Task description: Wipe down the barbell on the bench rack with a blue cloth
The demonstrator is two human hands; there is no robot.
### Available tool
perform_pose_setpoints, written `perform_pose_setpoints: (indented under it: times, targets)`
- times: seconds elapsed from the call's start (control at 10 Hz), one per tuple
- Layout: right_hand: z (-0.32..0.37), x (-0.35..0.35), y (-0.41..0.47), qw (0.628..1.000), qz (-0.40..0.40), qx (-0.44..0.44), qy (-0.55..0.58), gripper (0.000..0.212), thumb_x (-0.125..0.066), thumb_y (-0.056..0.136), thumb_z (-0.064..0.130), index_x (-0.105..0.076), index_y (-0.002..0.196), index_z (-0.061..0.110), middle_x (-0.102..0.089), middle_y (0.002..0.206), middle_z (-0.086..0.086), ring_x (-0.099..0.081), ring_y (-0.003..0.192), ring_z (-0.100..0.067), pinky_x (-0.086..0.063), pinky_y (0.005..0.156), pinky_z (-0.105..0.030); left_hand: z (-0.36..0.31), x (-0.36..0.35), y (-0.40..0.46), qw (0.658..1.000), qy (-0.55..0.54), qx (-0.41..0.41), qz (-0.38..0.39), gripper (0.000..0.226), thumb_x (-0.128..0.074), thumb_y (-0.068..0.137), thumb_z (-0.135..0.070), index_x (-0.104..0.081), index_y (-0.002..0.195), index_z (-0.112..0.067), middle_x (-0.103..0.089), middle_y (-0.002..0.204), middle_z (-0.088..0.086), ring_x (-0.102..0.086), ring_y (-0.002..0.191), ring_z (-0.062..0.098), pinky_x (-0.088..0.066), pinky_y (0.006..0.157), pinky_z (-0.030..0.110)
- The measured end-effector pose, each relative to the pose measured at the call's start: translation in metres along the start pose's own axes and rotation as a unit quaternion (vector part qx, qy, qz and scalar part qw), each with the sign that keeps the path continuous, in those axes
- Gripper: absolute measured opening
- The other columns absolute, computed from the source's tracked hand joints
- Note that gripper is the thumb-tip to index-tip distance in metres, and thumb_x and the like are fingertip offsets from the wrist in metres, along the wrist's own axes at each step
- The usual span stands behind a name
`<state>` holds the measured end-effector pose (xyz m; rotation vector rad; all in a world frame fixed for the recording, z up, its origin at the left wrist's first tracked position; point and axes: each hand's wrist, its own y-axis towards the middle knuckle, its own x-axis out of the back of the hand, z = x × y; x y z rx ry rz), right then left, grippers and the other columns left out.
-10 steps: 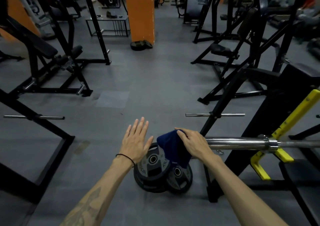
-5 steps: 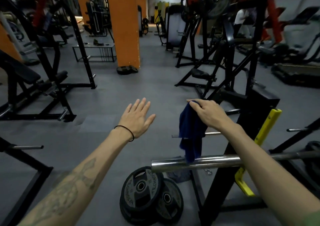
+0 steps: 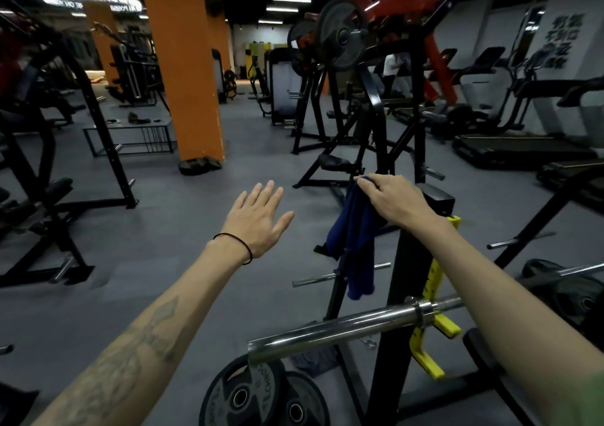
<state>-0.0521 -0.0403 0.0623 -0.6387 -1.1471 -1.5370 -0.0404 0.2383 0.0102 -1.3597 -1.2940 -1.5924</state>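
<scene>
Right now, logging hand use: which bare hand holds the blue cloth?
The right hand pinches the hanging blue cloth; the wristbanded left hand is spread, empty.

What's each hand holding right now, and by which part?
The right hand pinches the blue cloth at its top edge, so it hangs down. The left hand is open, holding nothing.

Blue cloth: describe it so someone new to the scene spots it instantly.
Start at the chrome barbell crossing the lower frame on the black rack with yellow hooks. Above its sleeve, the right hand pinches the blue cloth, which hangs limp. It is the only soft, blue thing among metal.
</scene>
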Motion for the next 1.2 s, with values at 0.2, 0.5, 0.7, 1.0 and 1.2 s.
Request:
perform_pose_setpoints:
  times: [0.2, 0.5, 0.7, 1.0, 1.2]
  targets:
    - [-0.023, 0.036, 0.011, 1.0, -0.028, -0.012, 0.005, 0.041, -0.036, 0.109, 0.047, -0.066, 0.13, 0.031, -0.07, 0.121, -0.007, -0.06, 0.117, -0.034, -0.046, 0.095, -0.045, -0.025, 0.007, 0.028, 1.0, 0.008, -0.018, -0.015, 0.07, -0.018, 0.105, -0.059, -0.006, 0.163, -0.021, 0.002, 0.171, 0.001, 0.003, 0.158, 0.019, 0.0, 0.127, 0.039]
    - [-0.078, 0.079, 0.052, 0.994, -0.097, -0.047, -0.013, 0.041, -0.035, 0.109, 0.046, -0.069, 0.122, 0.027, -0.072, 0.111, -0.007, -0.063, 0.107, -0.033, -0.048, 0.083, -0.042, -0.071, 0.024, 0.088, 0.999, 0.003, -0.025, -0.037, 0.071, -0.017, 0.104, -0.059, -0.007, 0.164, -0.021, 0.0, 0.171, 0.0, 0.002, 0.158, 0.02, -0.001, 0.127, 0.04]
    - [-0.14, 0.092, 0.079, 0.984, -0.125, -0.124, -0.028, 0.044, -0.033, 0.109, 0.045, -0.055, 0.146, 0.033, -0.063, 0.136, -0.014, -0.056, 0.123, -0.041, -0.044, 0.092, -0.042, -0.103, 0.023, 0.12, 0.998, -0.015, -0.029, -0.051, 0.07, -0.019, 0.105, -0.058, -0.009, 0.163, -0.02, -0.002, 0.171, 0.0, 0.001, 0.158, 0.02, -0.001, 0.127, 0.04]
    - [-0.215, 0.04, 0.081, 0.978, 0.023, -0.195, -0.07, 0.06, -0.046, 0.105, 0.046, -0.033, 0.158, 0.021, -0.043, 0.156, -0.012, -0.048, 0.135, -0.041, -0.042, 0.103, -0.048, -0.11, -0.013, 0.128, 1.0, 0.0, -0.012, 0.005, 0.07, -0.017, 0.105, -0.059, -0.007, 0.163, -0.022, -0.001, 0.171, -0.001, 0.002, 0.158, 0.018, 0.0, 0.127, 0.039]
    - [-0.197, 0.034, 0.089, 0.987, 0.003, -0.143, -0.069, 0.049, -0.043, 0.106, 0.044, -0.051, 0.146, 0.017, -0.048, 0.148, -0.012, -0.052, 0.129, -0.039, -0.044, 0.096, -0.045, -0.105, -0.016, 0.129, 1.0, 0.0, -0.011, 0.008, 0.071, -0.017, 0.105, -0.06, -0.006, 0.164, -0.022, 0.001, 0.171, -0.001, 0.003, 0.157, 0.018, 0.0, 0.127, 0.039]
